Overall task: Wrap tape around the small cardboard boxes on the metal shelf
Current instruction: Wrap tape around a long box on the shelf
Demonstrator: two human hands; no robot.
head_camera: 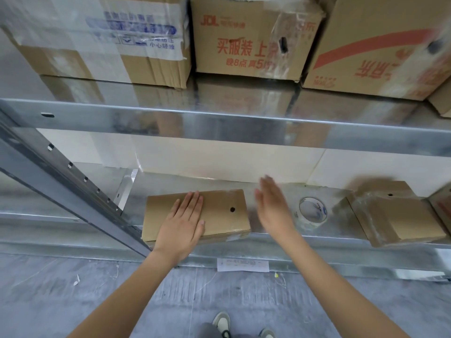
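A flat small cardboard box [224, 211] with a round hole lies on the lower metal shelf [280, 242]. My left hand [184, 220] rests flat on its left half, fingers straight. Just right of the box hovers my right hand [273, 203], open, edge-on and blurred, holding nothing. A roll of clear tape [313, 210] lies flat on the shelf to the right of that hand. Further right sits a second small cardboard box [395, 215], wrapped in shiny tape. Part of another box [443, 206] shows at the right edge.
Large printed cartons [249, 37] stand on the upper shelf [219, 128]. A slanted perforated metal upright [68, 181] crosses at left. White cardboard [219, 162] backs the lower shelf. A paper label [242, 264] sticks to the shelf's front edge. My shoes [222, 323] are on the grey floor.
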